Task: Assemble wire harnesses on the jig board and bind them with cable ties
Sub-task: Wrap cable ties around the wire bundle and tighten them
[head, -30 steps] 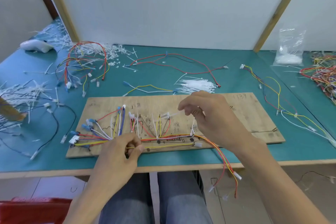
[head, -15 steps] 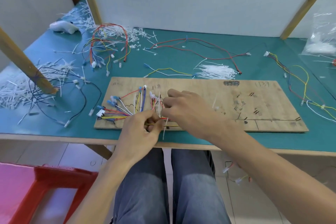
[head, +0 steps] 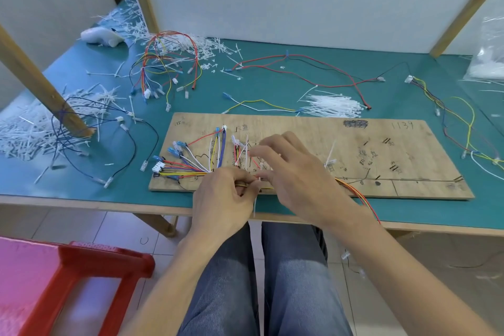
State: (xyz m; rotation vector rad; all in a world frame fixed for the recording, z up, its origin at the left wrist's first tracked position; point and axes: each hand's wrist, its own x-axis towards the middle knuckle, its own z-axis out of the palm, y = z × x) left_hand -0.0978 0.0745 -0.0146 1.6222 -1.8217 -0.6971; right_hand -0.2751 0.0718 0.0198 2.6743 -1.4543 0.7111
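The board (head: 381, 150) lies on the green table (head: 395, 106) in the middle of the frame, and its near edge is close to the table edge. The harness (head: 191, 169) sits on the left part of the board; its coloured wires fan out to the left and run as one bundle along the near edge. The left hand (head: 223, 199) is at this edge, low in the centre, with fingers curled, and it pinches the harness bundle. A white tie (head: 255, 206) hangs down from the bundle between the two hands. The right hand (head: 297, 175) is just beside it on the right, with fingers loosely stretched to the left over the board. Its thumb is at the tie, but I cannot tell if it pinches it. A pile of ties (head: 332, 105) lies behind the board. A second harness (head: 169, 63) lies in the upper left, and a red stool (head: 81, 281) stands in the lower left.
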